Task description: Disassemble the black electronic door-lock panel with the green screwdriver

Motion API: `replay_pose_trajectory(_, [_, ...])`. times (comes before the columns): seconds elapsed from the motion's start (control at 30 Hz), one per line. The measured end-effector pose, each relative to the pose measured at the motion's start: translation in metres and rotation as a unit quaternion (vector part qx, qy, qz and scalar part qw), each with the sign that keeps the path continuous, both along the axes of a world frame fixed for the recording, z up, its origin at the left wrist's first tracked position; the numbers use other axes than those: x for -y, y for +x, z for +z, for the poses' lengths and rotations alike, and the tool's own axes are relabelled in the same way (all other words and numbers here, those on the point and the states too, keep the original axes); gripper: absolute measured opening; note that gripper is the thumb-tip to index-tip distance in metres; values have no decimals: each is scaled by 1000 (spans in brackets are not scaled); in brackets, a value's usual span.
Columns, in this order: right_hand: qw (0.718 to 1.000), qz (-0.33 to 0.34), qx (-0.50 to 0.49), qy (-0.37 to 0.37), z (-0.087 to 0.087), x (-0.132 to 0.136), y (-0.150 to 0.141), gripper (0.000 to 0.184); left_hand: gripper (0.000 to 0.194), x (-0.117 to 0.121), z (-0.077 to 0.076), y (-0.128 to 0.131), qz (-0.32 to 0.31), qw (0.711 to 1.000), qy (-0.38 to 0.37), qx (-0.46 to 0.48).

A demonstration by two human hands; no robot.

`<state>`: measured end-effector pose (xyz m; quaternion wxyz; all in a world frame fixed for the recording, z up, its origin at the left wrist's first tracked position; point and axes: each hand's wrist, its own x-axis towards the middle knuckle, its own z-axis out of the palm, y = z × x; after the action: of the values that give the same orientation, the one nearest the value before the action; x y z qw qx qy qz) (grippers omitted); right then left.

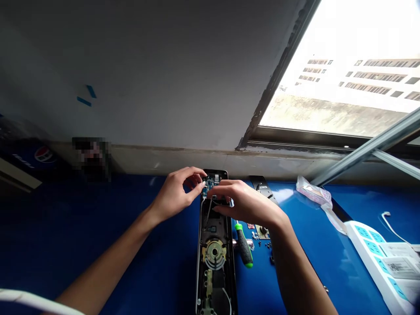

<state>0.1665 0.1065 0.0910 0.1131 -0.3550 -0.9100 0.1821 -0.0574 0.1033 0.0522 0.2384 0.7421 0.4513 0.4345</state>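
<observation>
A long black device housing (201, 245) lies opened lengthwise on the blue table, showing its inside. At its far end is a blue circuit board (208, 189) with a white connector on top. My left hand (179, 190) reaches in from the left, its thumb and index finger curled at the board's left edge. My right hand (244, 199) comes from the right, fingertips over the board's lower right part, thumb apart below them. Thin wires (208, 212) run from the board under the right hand. A round metal part (215, 252) sits mid-housing. Fingertip contact is partly hidden.
Right of the housing lie a green-and-black screwdriver (244, 247), small screws and a small board (262, 232). Behind my right hand is a black panel (262, 186). Farther right are a plastic bag (313, 192) and a white power strip (369, 258). A wall and window stand behind.
</observation>
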Motion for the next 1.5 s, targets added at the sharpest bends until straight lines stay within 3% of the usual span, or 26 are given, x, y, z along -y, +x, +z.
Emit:
replay_pose_trajectory(0.1, [1000, 12, -4, -8, 2, -1, -1, 12, 17, 0, 1, -4, -21, 999, -39, 0])
replay_pose_trajectory(0.37, [997, 15, -60, 46, 4, 4, -11, 20, 20, -7, -5, -12, -43, 994, -98, 16])
replay_pose_trajectory(0.57, [993, 16, -61, 100, -13, -6, -23, 21, 59, -11, -13, -26, -115, 978, -167, 48])
replay_pose_trajectory(0.7, [995, 2, -50, 81, -14, -11, -21, 19, 69, -10, -9, -30, -160, 958, -227, 78])
replay_pose_trajectory(1.0, [997, -16, -52, 53, -7, -11, -19, 18, 73, -5, -18, -13, -125, 963, -228, 67])
replay_pose_trajectory(1.5, [995, -29, 8, 90, -7, -5, -22, 24, 81, -2, -15, -10, -157, 953, -252, 61])
